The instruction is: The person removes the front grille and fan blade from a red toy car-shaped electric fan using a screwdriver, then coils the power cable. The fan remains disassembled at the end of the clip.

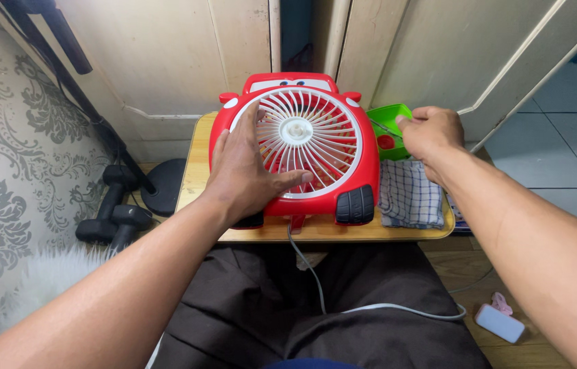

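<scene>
Centre of the frame: red car-shaped fan [302, 147] with white round grille, lying face up on a small wooden surface [196, 171]. Left hand [244, 167] flat on the grille's left side, fingers [251, 126] spread and released, thumb stretched across the lower spokes, gripping nothing. Black toy wheels along the fan's lower edge, one half hidden under the left wrist. White cable [316, 280] running from beneath the fan down over dark trousers [247, 307] toward lower right.

Right of centre: right hand [432, 133] above a green tray [387, 123], fingers curled and pinched on a thin metal tool [384, 128], possibly tweezers or a small screwdriver; too slender to tell. Small red item inside the tray. Just below the tray, a checked blue-and-white cloth [411, 195] on the surface, beside the fan's right edge.

Left of the frame: black dumbbells [111, 219] on the floor by a patterned grey wall. Lower right: small white box [500, 322] on wooden floor. Upper frame: cream cupboard doors [165, 55].
</scene>
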